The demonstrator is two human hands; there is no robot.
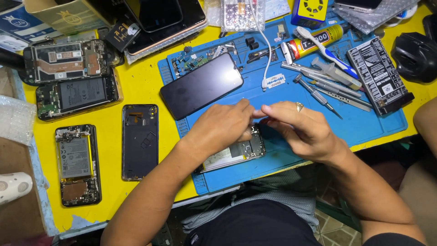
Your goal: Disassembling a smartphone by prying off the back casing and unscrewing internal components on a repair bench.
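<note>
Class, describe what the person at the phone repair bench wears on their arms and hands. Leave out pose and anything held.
Both forearms are bare, with no sleeves, gloves or wristwatch in view. The left hand wears nothing. The right hand has one pale metal ring on a finger. No cables or markings show on either arm.
</note>
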